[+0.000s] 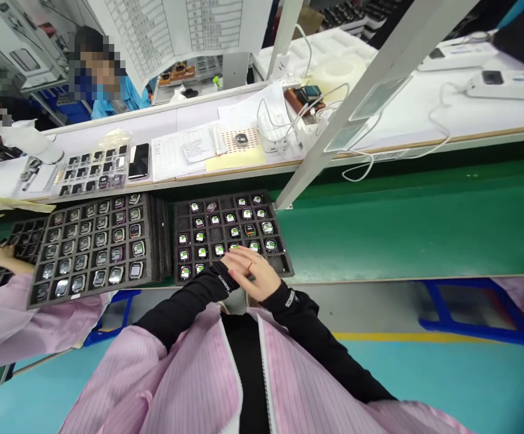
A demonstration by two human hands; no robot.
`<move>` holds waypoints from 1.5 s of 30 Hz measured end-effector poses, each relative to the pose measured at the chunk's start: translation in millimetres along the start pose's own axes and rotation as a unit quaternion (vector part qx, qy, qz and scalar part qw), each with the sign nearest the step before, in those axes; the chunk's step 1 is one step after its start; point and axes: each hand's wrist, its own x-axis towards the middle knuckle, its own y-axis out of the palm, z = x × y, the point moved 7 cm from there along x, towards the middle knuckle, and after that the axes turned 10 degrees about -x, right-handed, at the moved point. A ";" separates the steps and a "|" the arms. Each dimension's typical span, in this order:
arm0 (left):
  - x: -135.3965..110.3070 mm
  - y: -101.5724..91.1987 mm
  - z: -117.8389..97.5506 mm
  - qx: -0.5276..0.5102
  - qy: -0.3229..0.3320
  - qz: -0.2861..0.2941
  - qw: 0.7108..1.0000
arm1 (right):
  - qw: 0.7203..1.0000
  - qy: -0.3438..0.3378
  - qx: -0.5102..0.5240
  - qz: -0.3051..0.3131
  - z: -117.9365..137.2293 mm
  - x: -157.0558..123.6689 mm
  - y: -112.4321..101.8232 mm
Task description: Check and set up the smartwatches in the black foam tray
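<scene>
My two hands meet over the front edge of a black foam tray [215,233] of smartwatches. My right hand [264,277] lies across the left one, its fingers stretched out toward the upper left and a thin red ring on one finger. Beneath it, my left hand [231,263] is mostly covered, so its fingers do not show. No watch is visible in either hand. Most compartments hold a square watch [247,214] with a lit green and white screen; a few in the back and middle hold none. The hands hide part of the front rows.
Left of it stands a stack of foam trays [151,241] filled with watches. A neighbour's hand [6,256] reaches to another tray [26,238]. A slanted metal post [329,144] rises behind. The shelf carries a phone [139,161], papers [171,154], and white cables [359,169].
</scene>
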 end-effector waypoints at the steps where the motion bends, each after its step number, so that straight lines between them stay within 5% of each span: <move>1: -0.1 -7.0 9.9 0.006 -0.016 -0.014 1.000 | 0.999 -0.034 -0.018 0.010 9.2 2.4 2.1; 4: -10.2 -47.4 49.9 0.042 -0.062 -0.061 0.995 | 0.993 -0.106 -0.018 0.045 23.9 -2.2 15.0; 6: -24.2 -99.0 88.7 0.077 -0.129 -0.162 0.975 | 0.993 -0.103 0.001 0.063 18.5 -10.2 25.8; 9: -57.7 -189.9 149.6 0.129 -0.262 -0.378 0.879 | 0.997 -0.058 -0.014 0.051 -4.8 -22.6 37.6; 12: -79.2 -246.5 197.8 0.145 -0.353 -0.473 0.794 | 0.998 -0.037 -0.041 0.003 -26.2 -32.5 38.8; 17: -78.9 -267.1 239.8 0.135 -0.401 -0.454 0.784 | 0.995 -0.030 -0.083 -0.039 -48.0 -42.8 32.5; 22: -87.4 -262.6 225.7 0.121 -0.373 -0.515 0.762 | 0.993 0.026 -0.107 -0.034 -67.1 -48.5 40.6; 27: -117.2 -218.3 174.4 0.083 -0.276 -0.558 0.778 | 0.991 0.086 -0.099 -0.033 -84.2 -51.8 63.4; 32: -158.2 -106.7 127.2 -0.090 -0.161 -0.502 0.845 | 0.993 0.065 -0.098 0.024 -108.1 -43.4 86.4; 34: -176.6 -50.5 126.0 -0.187 -0.200 -0.441 0.855 | 0.993 0.053 -0.095 0.047 -116.9 -37.8 92.6; 38: -229.7 47.4 142.9 -0.297 -0.381 -0.338 0.808 | 0.991 0.068 -0.096 0.061 -128.2 -26.6 98.3; 42: -274.1 93.8 160.2 -0.303 -0.501 -0.282 0.760 | 0.987 0.104 -0.103 0.061 -139.6 -17.8 97.0; 45: -285.6 100.7 170.1 -0.331 -0.536 -0.305 0.714 | 0.983 0.117 -0.105 0.093 -153.0 -13.8 98.3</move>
